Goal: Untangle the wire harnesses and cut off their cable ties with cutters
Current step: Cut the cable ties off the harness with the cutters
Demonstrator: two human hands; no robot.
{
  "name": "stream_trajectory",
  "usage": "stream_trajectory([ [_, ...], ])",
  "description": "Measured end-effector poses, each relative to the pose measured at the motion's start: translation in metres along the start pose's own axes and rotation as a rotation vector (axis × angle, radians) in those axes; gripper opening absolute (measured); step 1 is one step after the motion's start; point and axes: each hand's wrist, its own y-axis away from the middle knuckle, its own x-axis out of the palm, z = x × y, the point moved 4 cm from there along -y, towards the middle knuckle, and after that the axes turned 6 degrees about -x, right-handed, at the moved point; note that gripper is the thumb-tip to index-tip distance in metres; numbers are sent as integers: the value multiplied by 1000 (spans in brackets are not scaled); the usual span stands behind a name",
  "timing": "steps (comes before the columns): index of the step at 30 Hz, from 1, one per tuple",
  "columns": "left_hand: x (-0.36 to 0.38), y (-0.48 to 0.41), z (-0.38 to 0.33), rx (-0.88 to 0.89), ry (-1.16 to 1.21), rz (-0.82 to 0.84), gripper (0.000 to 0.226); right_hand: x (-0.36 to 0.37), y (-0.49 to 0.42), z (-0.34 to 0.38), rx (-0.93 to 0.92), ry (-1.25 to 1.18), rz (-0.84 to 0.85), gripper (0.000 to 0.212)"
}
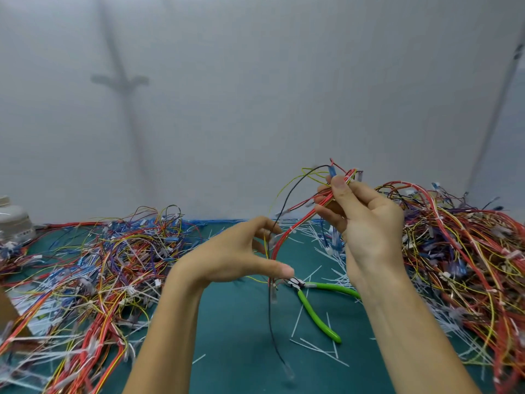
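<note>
- Both forearms come in from the bottom edge, bare, reaching over a teal bench mat with a smooth matte surface.
- left hand: grip is spread, thumb sticking out straight and fingers loosely curved, with thin yellow and black strands running through the gap. Not clamping anything as far as I can see.
- right hand: held higher, thumb and fingertips pinching the top of the harness, a skinny bunch of mostly red wires plus some yellow and a blue-sleeved end poking up.
- That harness arcs down from the right hand past the left thumb; one long black wire hangs off it to the mat.
- cutters: lying on the mat between the wrists, glossy lime-green handles splayed apart, small metal nose just beside the harness's lower end.
- cut ties: thin white plastic strips scattered flat around the cutters.
- left pile and right pile: big messy heaps of red, yellow, blue and purple wire either side.
- white jar at the far left edge, ribbed and rounded; can't tell what's inside.
</note>
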Motion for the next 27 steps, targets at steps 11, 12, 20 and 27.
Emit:
stream_trajectory([
  [11,-11,-4,0,-8,629,-293,12,-1,-3,5,54,-194,-19,18],
  [12,-14,-4,-1,11,677,-310,13,-2,-3,5,66,-220,-23,18],
  [20,-17,-2,-5,93,669,-335,17,-4,-5,7,87,-168,64,25],
  [27,-23,15,-13,240,634,-120,60,-4,-5,6,-72,178,156,19],
])
